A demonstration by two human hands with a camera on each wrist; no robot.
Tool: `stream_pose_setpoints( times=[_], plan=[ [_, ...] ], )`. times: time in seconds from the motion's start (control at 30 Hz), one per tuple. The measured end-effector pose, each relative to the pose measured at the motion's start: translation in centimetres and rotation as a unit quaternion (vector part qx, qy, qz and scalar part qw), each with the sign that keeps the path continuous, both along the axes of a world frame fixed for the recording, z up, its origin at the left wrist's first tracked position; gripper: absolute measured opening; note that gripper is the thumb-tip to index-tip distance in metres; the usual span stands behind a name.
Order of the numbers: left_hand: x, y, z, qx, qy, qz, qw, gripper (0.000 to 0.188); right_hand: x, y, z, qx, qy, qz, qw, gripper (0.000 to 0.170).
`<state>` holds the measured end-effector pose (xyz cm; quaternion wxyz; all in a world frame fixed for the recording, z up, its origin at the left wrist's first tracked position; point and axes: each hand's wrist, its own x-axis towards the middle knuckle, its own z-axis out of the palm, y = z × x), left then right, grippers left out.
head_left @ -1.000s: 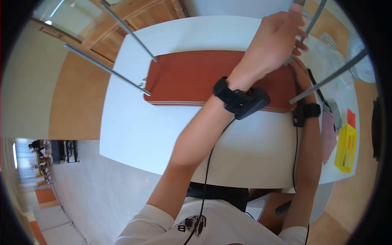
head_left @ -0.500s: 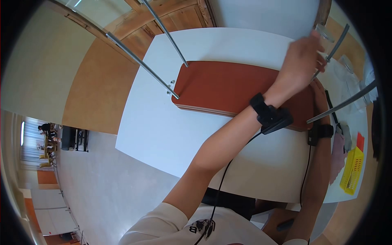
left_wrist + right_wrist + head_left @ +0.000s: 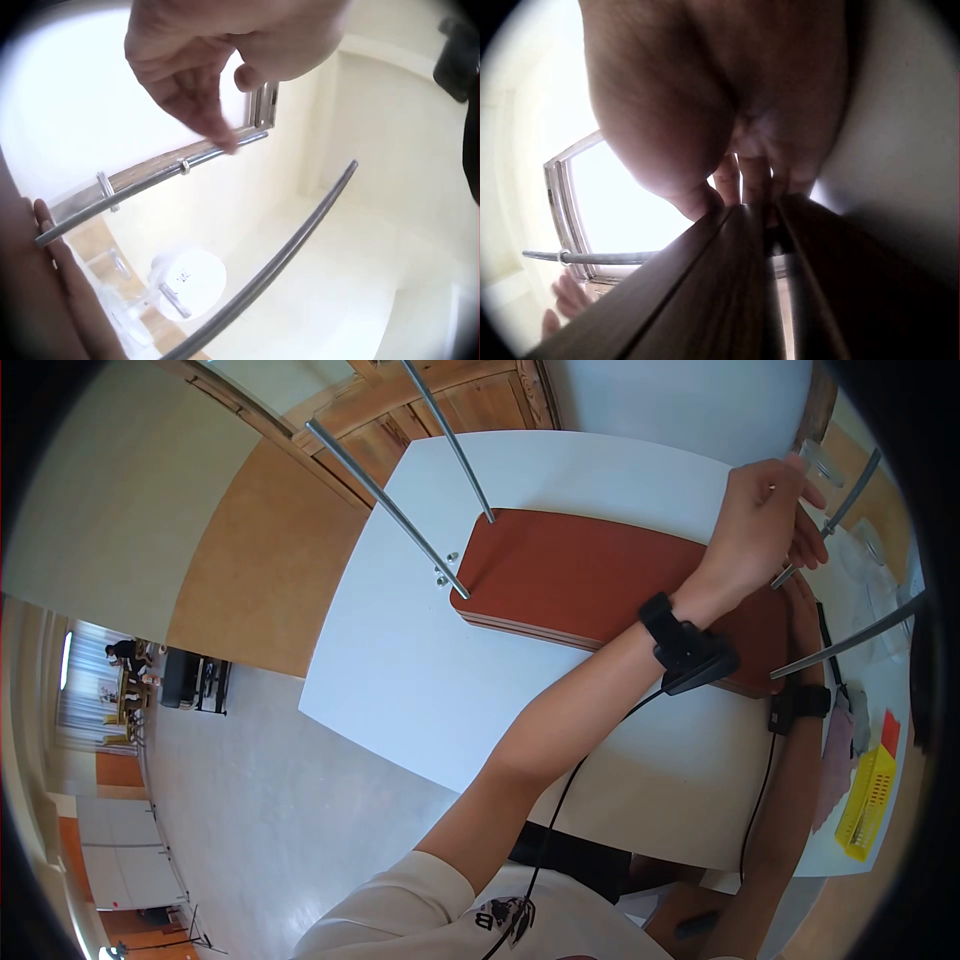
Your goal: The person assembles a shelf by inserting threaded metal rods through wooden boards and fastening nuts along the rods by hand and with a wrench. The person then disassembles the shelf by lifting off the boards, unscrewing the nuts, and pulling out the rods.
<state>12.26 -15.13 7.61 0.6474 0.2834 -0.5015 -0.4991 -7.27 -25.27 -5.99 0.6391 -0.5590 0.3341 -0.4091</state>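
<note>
A stack of reddish-brown boards (image 3: 590,565) lies on the white table with metal rods standing up from its corners. My left hand (image 3: 765,510) is by the far right rod (image 3: 858,485), its fingers loosely bent and the thumb apart. In the left wrist view one fingertip overlaps this rod, and a small nut (image 3: 185,166) sits partway along it. My right hand (image 3: 720,97) grips the right end of the stack, thumb on one side and fingers over the board edges. In the head view the left forearm crosses in front of the stack.
Small metal fittings (image 3: 445,570) lie beside the stack's left end. On the table's right are a yellow basket (image 3: 866,805), a pink cloth (image 3: 833,775) and clear plastic containers (image 3: 868,575). The near left rod (image 3: 385,505) slants up past the table edge. Cables hang from both wrist cameras.
The head view has swung, so the table and boards appear farther right. My left hand's fingers have shifted slightly beside the same rod. The right hand stays at the stack's end.
</note>
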Motion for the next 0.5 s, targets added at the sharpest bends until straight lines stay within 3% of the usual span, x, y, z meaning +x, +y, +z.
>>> stream_pose_setpoints(
  times=[0.03,0.1,0.13,0.2,0.23,0.3,0.4,0.43,0.5],
  plan=[
    [-0.3,-0.4,-0.2,0.000,-0.001,0.000,1.000,0.048,0.1,0.1,0.4,-0.014,0.011,0.004,1.000,0.038],
    [-1.8,-1.6,-1.0,-0.148,0.000,0.144,0.978,0.049,-0.1,0.2,0.4,-0.028,0.025,0.008,0.999,0.038],
    [-2.4,-2.2,-1.6,-0.149,0.001,0.145,0.978,0.049,-0.4,0.0,0.0,-0.002,0.040,-0.024,0.999,0.038],
    [-3.2,-3.0,-2.7,-0.180,-0.150,0.207,0.950,0.046,-0.5,-0.4,-0.7,0.024,0.054,-0.055,0.997,0.038],
    [-2.9,-1.9,-1.8,-0.181,-0.150,0.208,0.950,0.046,-0.5,-0.5,-0.9,0.023,0.046,-0.052,0.997,0.038],
    [-2.4,0.3,-0.6,-0.085,-0.133,0.054,0.986,0.045,-0.6,-0.7,-1.3,0.022,0.030,-0.049,0.998,0.038],
    [-1.3,-0.7,-0.9,-0.068,-0.064,0.050,0.994,0.048,-0.9,-0.7,-1.3,0.022,0.015,-0.051,0.998,0.039],
    [-1.3,-0.6,-0.6,-0.067,-0.064,0.048,0.995,0.048,-0.7,-0.8,-0.8,0.003,0.009,-0.013,1.000,0.038],
    [-1.1,-0.3,-0.2,-0.058,-0.049,0.107,0.991,0.054,-0.4,-0.6,-0.4,-0.017,0.005,0.026,0.999,0.038]
  ],
)
